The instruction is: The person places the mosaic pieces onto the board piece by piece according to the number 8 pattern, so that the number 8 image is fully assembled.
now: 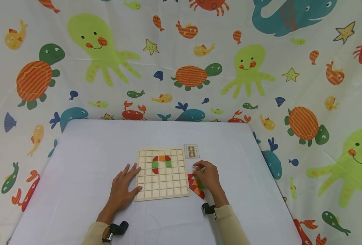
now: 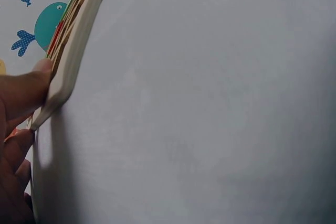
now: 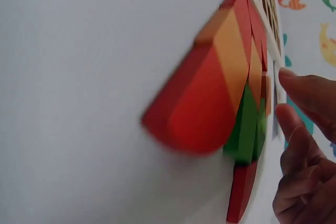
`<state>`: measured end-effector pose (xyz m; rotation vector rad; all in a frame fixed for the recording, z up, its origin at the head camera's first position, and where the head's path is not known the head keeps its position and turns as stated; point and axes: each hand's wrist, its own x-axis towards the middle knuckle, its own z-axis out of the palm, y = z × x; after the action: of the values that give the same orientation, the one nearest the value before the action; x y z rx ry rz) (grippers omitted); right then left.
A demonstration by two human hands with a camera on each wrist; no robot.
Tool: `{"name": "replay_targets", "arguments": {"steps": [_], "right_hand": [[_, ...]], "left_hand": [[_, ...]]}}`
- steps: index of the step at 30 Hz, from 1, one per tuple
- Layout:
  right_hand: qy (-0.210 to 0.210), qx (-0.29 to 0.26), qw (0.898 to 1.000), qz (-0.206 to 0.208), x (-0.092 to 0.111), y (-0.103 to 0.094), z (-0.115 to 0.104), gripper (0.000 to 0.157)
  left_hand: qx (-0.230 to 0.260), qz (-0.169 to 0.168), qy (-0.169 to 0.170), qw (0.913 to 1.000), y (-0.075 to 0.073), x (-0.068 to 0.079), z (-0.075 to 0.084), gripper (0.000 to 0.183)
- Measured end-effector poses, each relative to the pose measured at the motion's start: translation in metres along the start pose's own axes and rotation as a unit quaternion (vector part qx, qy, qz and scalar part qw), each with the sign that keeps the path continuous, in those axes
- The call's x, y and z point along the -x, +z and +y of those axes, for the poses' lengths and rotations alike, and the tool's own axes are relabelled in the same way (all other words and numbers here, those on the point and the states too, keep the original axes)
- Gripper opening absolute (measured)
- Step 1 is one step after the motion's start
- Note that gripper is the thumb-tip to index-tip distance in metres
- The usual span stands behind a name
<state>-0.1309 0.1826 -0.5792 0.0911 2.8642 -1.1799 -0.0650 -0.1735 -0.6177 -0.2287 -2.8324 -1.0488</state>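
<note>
A square wooden grid board (image 1: 163,194) lies on the table. In its upper cells sit red quarter-round blocks (image 1: 155,171), an orange square block (image 1: 161,158) and green square blocks (image 1: 168,164). My left hand (image 1: 122,187) rests at the board's left edge with fingers spread, its thumb (image 2: 29,90) on the rim. Right of the board, my right hand (image 1: 208,175) is over a cluster of loose red, orange and green blocks (image 3: 202,103). A gap shows between its thumb and forefinger in the right wrist view, with nothing visible in it; the other fingers are curled.
A small pattern card (image 1: 192,151) with a printed grid and coloured shapes lies by the board's upper right corner. White cloth (image 1: 107,136) covers the table. Behind it hangs a curtain (image 1: 168,47) printed with sea animals. Each wrist wears a small black camera (image 1: 119,228).
</note>
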Motion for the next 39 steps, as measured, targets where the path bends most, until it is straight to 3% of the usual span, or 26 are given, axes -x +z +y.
{"name": "replay_targets", "arguments": {"steps": [6, 12, 18, 22, 27, 39], "right_hand": [[0.026, 0.047, 0.999, -0.005, -0.001, -0.004, 0.009, 0.021], [0.006, 0.071, 0.997, -0.022, -0.002, -0.003, 0.01, 0.014], [-0.01, 0.061, 0.998, -0.026, -0.003, -0.003, 0.008, 0.021], [-0.011, 0.04, 0.999, -0.002, -0.003, -0.002, 0.004, 0.019], [-0.034, 0.01, 0.999, 0.024, -0.004, 0.005, -0.011, 0.017], [-0.113, -0.027, 0.993, -0.006, -0.006, 0.048, -0.062, 0.016]], "left_hand": [[-0.001, 0.005, 0.002, 1.0, 0.0, 0.001, 0.001, 0.076], [0.002, 0.013, 0.004, 0.9999, 0.001, 0.003, 0.0, 0.076], [-0.001, 0.013, 0.003, 0.9999, 0.002, 0.002, -0.002, 0.076], [-0.003, 0.007, 0.004, 1.0, 0.002, 0.001, -0.002, 0.077], [-0.002, 0.006, 0.003, 1.0, 0.002, 0.002, -0.001, 0.077], [-0.002, 0.004, 0.004, 1.0, 0.001, 0.002, -0.003, 0.077]]}}
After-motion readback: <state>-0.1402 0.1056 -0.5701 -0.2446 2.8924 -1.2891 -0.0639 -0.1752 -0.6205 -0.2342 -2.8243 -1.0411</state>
